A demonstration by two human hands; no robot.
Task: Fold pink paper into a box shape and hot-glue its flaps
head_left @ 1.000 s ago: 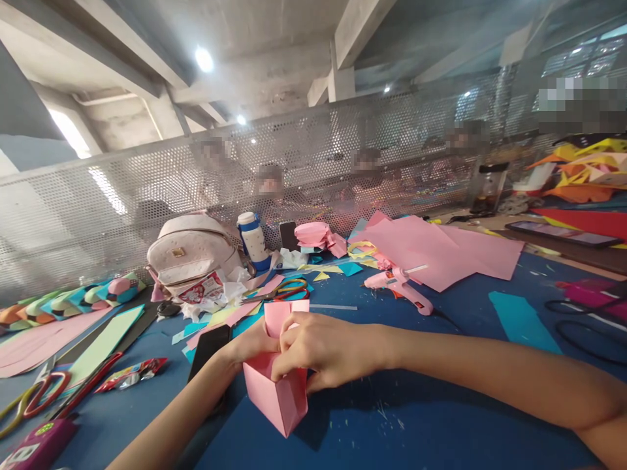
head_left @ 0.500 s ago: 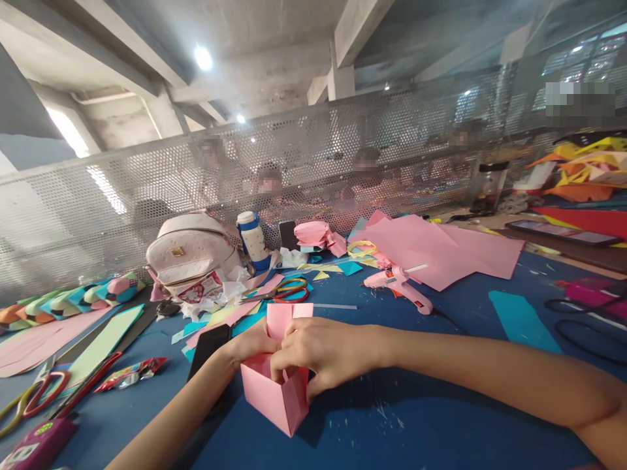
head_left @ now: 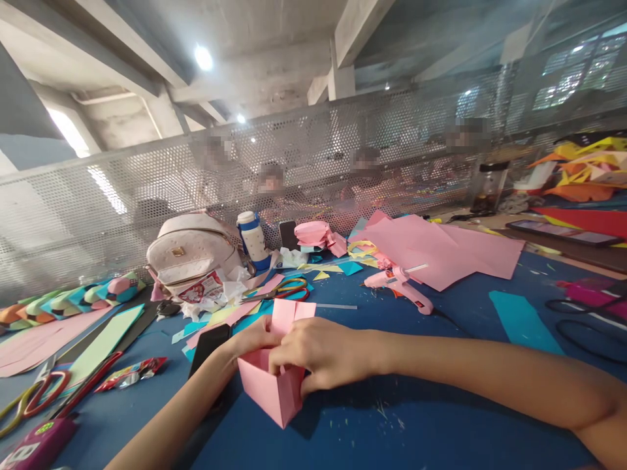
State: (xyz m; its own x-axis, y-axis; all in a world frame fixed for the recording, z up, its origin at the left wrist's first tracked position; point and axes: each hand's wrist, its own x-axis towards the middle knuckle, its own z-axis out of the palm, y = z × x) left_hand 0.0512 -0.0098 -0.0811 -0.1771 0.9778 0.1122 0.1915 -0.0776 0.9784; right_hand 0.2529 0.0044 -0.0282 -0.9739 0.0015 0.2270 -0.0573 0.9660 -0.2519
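Note:
A pink paper box, half folded, stands on the blue table in front of me, with a pink flap sticking up behind it. My right hand curls over the box's top edge and pinches the paper. From the left side, my left hand grips the box's far rim with closed fingers. Both forearms rest low over the table.
A pink glue gun lies beyond my hands, with large pink sheets behind it. Scissors, a pale backpack, a bottle and paper scraps crowd the back left. A black phone lies by my left wrist. People sit behind a mesh screen.
The box has sunk lower and tipped a little to the left as both hands press down on its top edge. The upright flap now leans slightly right.

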